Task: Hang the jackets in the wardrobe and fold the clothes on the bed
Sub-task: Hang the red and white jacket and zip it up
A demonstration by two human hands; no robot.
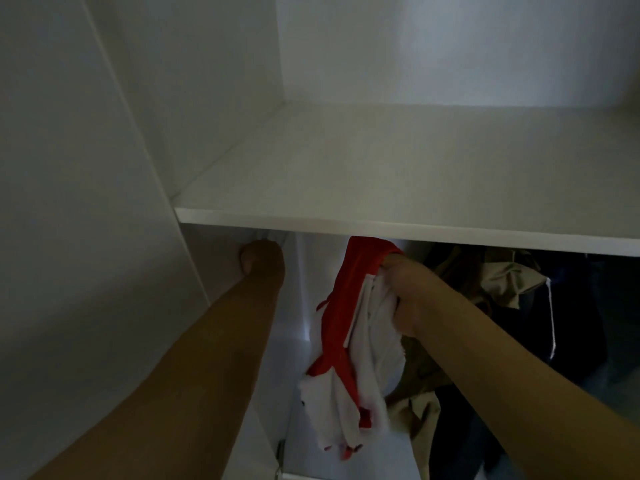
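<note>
The view looks into a white laminate wardrobe [104, 168], with a flat white shelf [398, 174] crossing the upper part of it and a darker hanging space below.

The right hand [408, 292] reaches in under the shelf's front edge and grips a red and white fabric jacket [349, 341] near its top, the fingers and thumb curled round bunched white cloth beside the red collar part. The jacket hangs down from that grip in loose folds, its upper red edge going up behind the shelf's front edge, its lower white and red ends dangling in front of the wardrobe's pale inner wall. Whether the jacket sits on a hanger cannot be told, since the shelf hides what is above it.

The left hand [259, 259] is stretched up to the left of the jacket, just under the shelf, close to the white side panel. Its fingers are hidden behind the back of the hand and the shelf edge, so whether they are spread, together or closed on anything cannot be told.

To the right of the jacket, touching or just behind it, hangs a crumpled beige garment [502, 275], and further right dark navy clothing [581, 323] with a thin white drawstring [552, 320] hanging down.
</note>
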